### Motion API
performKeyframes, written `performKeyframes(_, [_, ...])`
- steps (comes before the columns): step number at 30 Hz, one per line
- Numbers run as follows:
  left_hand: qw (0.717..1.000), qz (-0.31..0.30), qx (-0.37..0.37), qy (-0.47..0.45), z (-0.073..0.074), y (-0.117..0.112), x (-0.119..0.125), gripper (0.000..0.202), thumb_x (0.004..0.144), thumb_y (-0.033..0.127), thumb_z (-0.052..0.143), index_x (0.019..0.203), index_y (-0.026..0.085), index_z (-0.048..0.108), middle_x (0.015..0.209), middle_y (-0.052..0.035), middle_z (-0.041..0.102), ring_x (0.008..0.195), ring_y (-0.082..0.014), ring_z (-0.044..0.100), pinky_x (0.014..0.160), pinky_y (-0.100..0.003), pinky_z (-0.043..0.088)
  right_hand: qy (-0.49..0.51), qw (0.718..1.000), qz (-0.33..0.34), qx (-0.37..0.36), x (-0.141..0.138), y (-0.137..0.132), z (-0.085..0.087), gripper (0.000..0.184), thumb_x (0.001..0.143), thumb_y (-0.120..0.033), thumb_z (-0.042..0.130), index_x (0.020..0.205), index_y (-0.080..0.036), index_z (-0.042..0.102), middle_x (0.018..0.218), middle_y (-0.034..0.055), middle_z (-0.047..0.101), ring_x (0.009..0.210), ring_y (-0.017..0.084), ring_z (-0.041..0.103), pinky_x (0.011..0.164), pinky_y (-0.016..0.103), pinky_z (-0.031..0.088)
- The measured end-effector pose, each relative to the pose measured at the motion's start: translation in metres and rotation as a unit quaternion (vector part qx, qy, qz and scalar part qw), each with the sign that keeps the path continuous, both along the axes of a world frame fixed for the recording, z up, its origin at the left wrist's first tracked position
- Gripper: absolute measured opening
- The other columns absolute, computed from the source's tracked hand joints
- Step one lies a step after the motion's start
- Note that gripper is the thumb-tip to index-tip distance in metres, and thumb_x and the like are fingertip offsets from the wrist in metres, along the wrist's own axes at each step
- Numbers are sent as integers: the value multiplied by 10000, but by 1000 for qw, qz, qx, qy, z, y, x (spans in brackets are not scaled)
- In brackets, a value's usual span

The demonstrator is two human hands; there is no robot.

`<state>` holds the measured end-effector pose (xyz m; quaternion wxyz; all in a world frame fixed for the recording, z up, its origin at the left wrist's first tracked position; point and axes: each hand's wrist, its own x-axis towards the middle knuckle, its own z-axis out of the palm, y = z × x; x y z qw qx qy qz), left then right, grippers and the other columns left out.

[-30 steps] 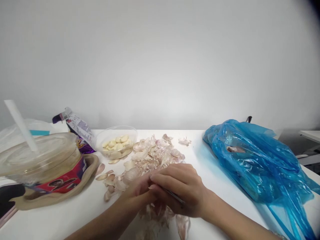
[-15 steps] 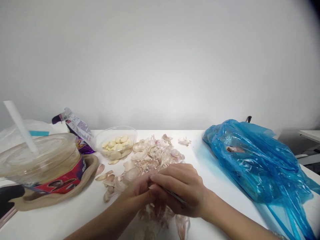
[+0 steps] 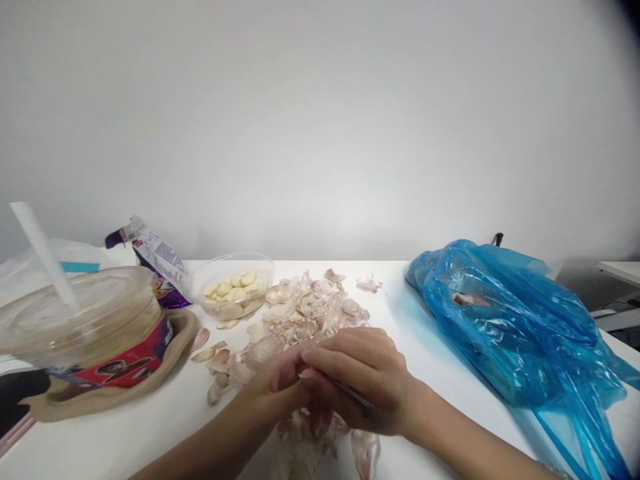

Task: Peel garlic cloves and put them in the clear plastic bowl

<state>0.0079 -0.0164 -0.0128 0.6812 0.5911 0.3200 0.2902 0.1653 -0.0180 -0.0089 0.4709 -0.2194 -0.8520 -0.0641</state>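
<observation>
curls the right hand (image 3: 367,373) over the left hand (image 3: 280,377), above the near middle of the white surface (image 3: 420,347), with fingers bent and touching. grips a thin metal tool (image 3: 356,397) under the folded fingers of the right. cups the left only partly, beneath; cannot tell whether around anything, because of the overlap. just beyond, a loose heap of garlic skins (image 3: 310,310); under the hands and toward the near edge, more papery pieces (image 3: 364,448). left of the heap, a scatter of pale husks (image 3: 219,367). toward the far edge, a clear bowl (image 3: 197,283) with peeled garlic cloves (image 3: 235,288) inside. toward the left edge, a purple packet (image 3: 173,297) and a lidded cup (image 3: 135,360) with a white straw (image 3: 43,250), in a brown holder (image 3: 183,337). toward the right edge, a crumpled blue plastic bag (image 3: 505,327)
</observation>
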Motion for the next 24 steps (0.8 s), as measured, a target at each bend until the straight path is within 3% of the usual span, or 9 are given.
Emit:
performKeyframes(16, [1000,14,-6,27,5,-4,-2,206,753,322,564,646,164,640,679,-19,599,667,-156,496,624,-249,396,9,1000,5,-17,-1,-1,1,92,833,-149,481,883,-148,558,715,27,631,615,103,585,511,210,455])
performKeyframes(21, [999,21,5,33,6,-5,1,237,765,337,541,624,166,626,617,-4,572,621,-146,493,587,-240,394,7,1000,-4,-23,1,-2,-2,99,836,-167,480,885,-153,565,707,24,628,616,103,591,520,212,468])
performKeyframes(24, [999,17,-6,31,2,-6,4,253,777,304,525,578,157,578,495,28,484,490,-104,422,478,-211,343,7,1000,-3,-23,1,-1,-3,94,831,-167,491,880,-152,569,713,27,632,611,105,589,515,216,464])
